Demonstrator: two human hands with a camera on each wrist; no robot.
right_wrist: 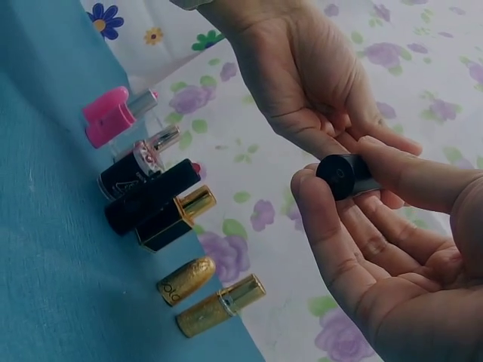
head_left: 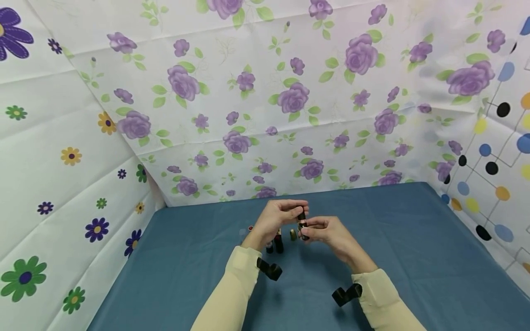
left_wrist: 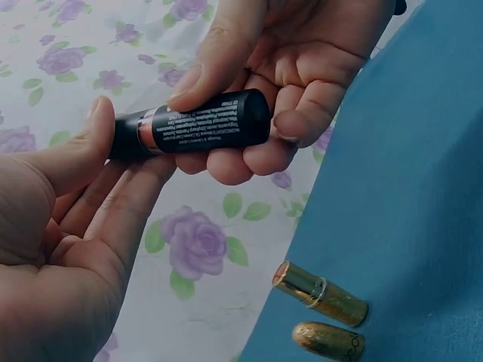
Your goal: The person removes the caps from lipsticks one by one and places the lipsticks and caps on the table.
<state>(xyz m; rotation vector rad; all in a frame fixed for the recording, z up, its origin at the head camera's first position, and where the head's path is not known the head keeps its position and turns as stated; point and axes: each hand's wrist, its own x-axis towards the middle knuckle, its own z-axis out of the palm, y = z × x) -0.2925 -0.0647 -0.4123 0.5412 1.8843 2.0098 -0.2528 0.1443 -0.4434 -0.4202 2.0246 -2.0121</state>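
Both hands hold a black lipstick tube (left_wrist: 226, 124) between them, above the table. My left hand (head_left: 276, 219) pinches its upper, shorter end between thumb and fingers. With thumb and fingertips, my right hand (head_left: 331, 233) grips the longer lower part, which carries small white print. A silver ring and a coral band show between the two ends in the left wrist view. The tube's round black base faces the right wrist camera. Below the hands stand a gold lipstick (right_wrist: 220, 305) with its bullet case exposed and a rounded gold cap (right_wrist: 186, 280) beside it.
Left of the gold pieces stand a black square tube with a gold neck (right_wrist: 167, 225), a slim black tube (right_wrist: 151, 197), a dark tube with a shiny neck (right_wrist: 124, 175) and a pink lipstick (right_wrist: 109, 124). The blue tablecloth (head_left: 186, 266) meets flowered walls (head_left: 265, 115).
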